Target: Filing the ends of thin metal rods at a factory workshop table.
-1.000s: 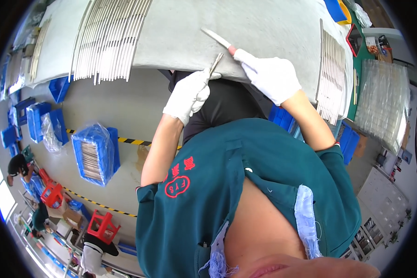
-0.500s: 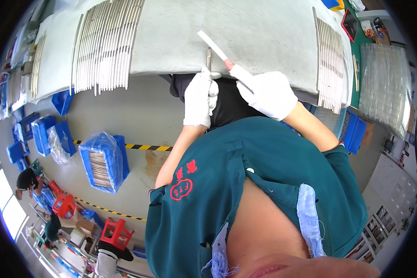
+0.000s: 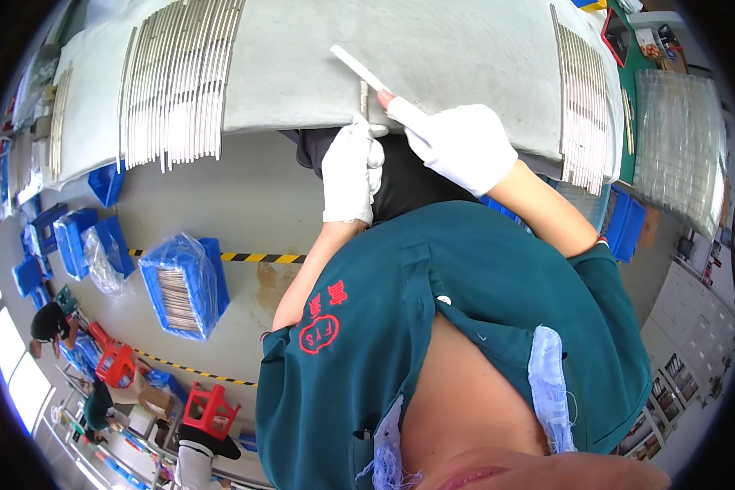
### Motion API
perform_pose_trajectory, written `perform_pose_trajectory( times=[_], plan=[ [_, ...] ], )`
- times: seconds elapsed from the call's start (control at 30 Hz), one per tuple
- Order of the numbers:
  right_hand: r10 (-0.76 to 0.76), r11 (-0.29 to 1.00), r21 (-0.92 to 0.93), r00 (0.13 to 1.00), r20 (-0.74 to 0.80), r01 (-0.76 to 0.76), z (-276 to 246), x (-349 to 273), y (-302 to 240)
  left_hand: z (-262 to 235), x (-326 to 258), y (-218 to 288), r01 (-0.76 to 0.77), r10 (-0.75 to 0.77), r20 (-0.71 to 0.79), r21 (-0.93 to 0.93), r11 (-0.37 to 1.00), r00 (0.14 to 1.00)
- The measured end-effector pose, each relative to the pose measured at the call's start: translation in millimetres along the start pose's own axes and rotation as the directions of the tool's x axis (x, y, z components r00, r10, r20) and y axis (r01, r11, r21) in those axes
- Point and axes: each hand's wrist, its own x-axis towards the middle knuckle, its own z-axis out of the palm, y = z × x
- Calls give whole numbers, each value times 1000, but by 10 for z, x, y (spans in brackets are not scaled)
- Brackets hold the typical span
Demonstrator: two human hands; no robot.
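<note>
My left hand [image 3: 351, 169], in a white glove, is closed around a thin metal rod [image 3: 364, 96] whose end points away from me at the table's near edge. My right hand [image 3: 468, 149], gloved too but with a bare fingertip showing, grips a slim white flat stick [image 3: 359, 69]. The stick slants up and to the left, passing close to the rod's far end; whether the two touch I cannot tell. Most of the rod is hidden by my left hand.
A grey-covered table [image 3: 302, 65] spans the top. Rows of metal rods lie on it at left [image 3: 180, 82] and right [image 3: 581, 106]. A bagged blue crate of rods [image 3: 180, 286] stands on the floor, near red stools [image 3: 211, 410]. Other people work at lower left.
My right hand and the white stick have shifted left and slightly farther away, and the stick lies flatter. My left hand has barely moved.
</note>
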Motion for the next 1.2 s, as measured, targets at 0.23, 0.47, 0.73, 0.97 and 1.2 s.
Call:
perform_pose_trajectory(
  times=[0.23, 0.47, 0.73, 0.97, 1.2],
  plan=[
    [-30, 999, -26, 997, 78, 32, -22, -105, 51, 1, 1, 35, 17, -17, -9, 20, 1000, 1000],
    [-7, 1000, -4, 998, 59, 8, 9, 8, 18, 15, -18, 9, 17, -17, -14, -8, 1000, 1000],
    [128, 991, -29, 991, 30, -127, 7, 154, 51, 10, -13, 21, 33, -33, -1, 17, 999, 999],
    [-1, 1000, 10, 998, 61, 0, 6, -72, -15, -16, -3, 28, 30, -30, 19, 8, 1000, 999],
    [54, 998, 28, 998, 31, -55, 61, 23, 0, -19, 12, 43, 68, -68, 13, -11, 998, 998]
  ],
)
